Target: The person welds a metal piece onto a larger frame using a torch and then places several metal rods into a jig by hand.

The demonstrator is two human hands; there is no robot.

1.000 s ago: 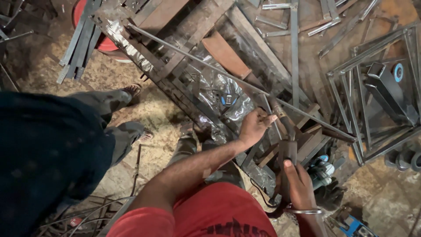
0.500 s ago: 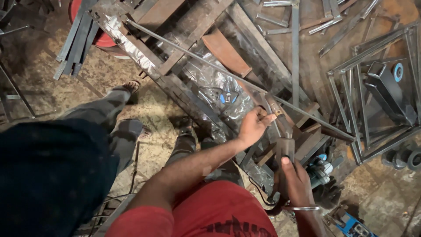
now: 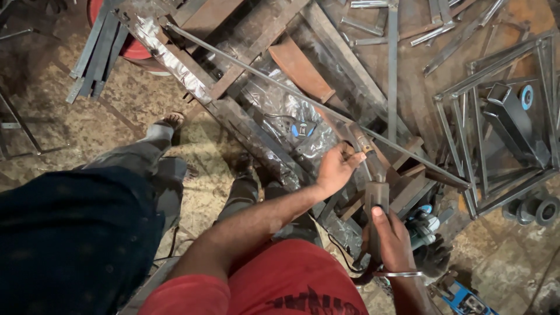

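2 hands working at the long steel rod (image 3: 303, 96).
Left hand (image 3: 335, 169) gripping a hammer handle (image 3: 364, 146) just under the rod; right hand (image 3: 392, 239) clamping a rusty metal block (image 3: 377, 195) below it.

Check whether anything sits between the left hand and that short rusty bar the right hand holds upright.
Nothing visible does. The left hand grips the hammer handle just above the rusty bar, which the right hand holds from below. Only an open gap separates them.
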